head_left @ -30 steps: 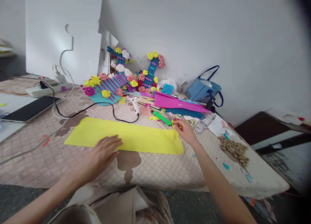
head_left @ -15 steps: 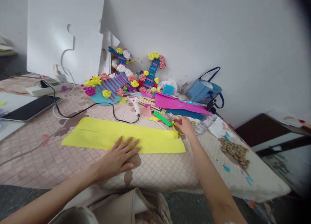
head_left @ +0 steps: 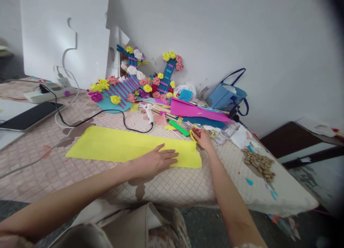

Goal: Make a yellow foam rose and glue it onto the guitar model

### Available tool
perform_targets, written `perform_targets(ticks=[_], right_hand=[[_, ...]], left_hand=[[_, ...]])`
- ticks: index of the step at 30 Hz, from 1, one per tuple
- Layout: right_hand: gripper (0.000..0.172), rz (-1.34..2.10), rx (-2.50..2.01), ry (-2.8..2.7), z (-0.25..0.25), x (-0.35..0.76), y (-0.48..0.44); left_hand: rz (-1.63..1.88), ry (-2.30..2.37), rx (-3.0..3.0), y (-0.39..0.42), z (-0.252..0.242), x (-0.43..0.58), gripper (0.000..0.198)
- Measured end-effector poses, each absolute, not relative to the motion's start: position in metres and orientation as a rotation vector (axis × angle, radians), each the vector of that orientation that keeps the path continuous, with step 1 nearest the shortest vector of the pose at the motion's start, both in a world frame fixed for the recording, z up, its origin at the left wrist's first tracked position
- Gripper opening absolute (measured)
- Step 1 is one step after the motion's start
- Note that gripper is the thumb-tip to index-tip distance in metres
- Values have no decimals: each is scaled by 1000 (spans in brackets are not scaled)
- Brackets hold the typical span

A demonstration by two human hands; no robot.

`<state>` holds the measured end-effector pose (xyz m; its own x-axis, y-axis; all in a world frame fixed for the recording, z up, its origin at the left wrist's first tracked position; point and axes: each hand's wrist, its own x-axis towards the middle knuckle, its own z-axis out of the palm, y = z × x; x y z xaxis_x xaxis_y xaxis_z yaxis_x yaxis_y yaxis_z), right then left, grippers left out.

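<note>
A long sheet of yellow crepe paper [head_left: 107,142] lies flat across the tablecloth in front of me. My left hand [head_left: 157,162] rests on its right half, palm down, fingers stretched out. Just past the sheet's right end, my right hand [head_left: 204,139] has its fingers closed around what looks like yellow-handled scissors [head_left: 191,134]; a bit of red also shows at the fingertips. Most of that tool is hidden by the hand and clutter. Close by on the left lies a bright green stick-like piece [head_left: 178,128].
Behind the paper are a white glue gun [head_left: 149,113] with a black cord, thin wooden sticks, a magenta sheet [head_left: 196,110] and flower-covered blue craft pieces [head_left: 120,92]. A tablet [head_left: 29,116] lies left. Unshelled peanuts [head_left: 259,163] and a blue bag [head_left: 225,96] are right.
My left hand has slid rightward along the yellow paper. The right hand has closed further around the scissors, staying near the same spot. The view has shifted slightly.
</note>
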<state>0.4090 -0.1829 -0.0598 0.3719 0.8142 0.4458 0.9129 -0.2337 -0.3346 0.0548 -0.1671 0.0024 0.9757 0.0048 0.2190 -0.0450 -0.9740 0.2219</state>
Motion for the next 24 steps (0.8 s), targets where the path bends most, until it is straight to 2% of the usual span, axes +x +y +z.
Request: perform_targets(ticks=[5,8,11,13,15,20,24], right_hand=[[35,-287,-2014,-1354,-63,415,-189],[39,-303,-1968,-1270,-62,417,-192],[41,-315,-1925,-1218,-60,417,-192],[42,-316,-1901,-1206,-58,416,-191],[41,-315,-1881,-1204,-57,414,-191],[41,-301,-1853,-1229,-57,408,-191],[42,-288,-1847,-1256,-58,404,-191]], left_hand=[[168,16,2909,-168,-17,80,51],[172,45,2881,-158,-17,78,53],[340,496,2887,-135,-4,65,40],[345,828,2878,-114,4,53,30],[338,974,2862,-92,7,39,26],[273,964,2823,-60,-3,19,11],[265,917,2796,-55,-2,14,12]])
